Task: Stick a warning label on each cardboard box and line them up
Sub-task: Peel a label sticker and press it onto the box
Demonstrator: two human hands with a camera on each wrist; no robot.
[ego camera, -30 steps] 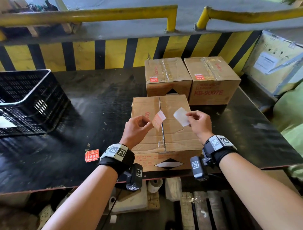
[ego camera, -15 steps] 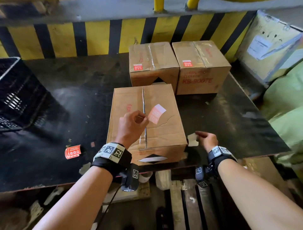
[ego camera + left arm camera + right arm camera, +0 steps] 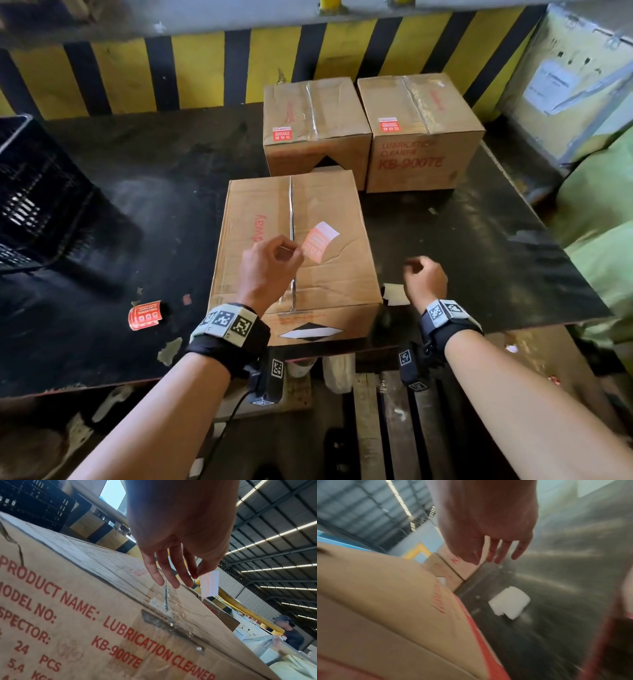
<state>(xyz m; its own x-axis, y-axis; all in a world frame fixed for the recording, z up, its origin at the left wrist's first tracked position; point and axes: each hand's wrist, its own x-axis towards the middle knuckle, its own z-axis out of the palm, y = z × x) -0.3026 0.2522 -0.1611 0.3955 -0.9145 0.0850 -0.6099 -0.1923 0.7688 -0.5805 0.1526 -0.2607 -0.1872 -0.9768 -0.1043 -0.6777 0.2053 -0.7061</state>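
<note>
Head view: the left hand [image 3: 269,270] pinches a label [image 3: 319,241] above the near box [image 3: 329,274] (two labelled boxes [image 3: 317,128] behind). The right hand [image 3: 424,279] hangs empty beside a backing paper [image 3: 394,294]. Left wrist view: thumb and forefinger pinch the label [image 3: 210,585]. Right wrist view: fingers [image 3: 500,551] loosely spread.

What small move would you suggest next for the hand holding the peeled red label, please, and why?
Probably lower the left hand and press the peeled red warning label onto the near brown cardboard box. The label hangs above that box's bare top, while both far cardboard boxes already carry red stickers.
</note>
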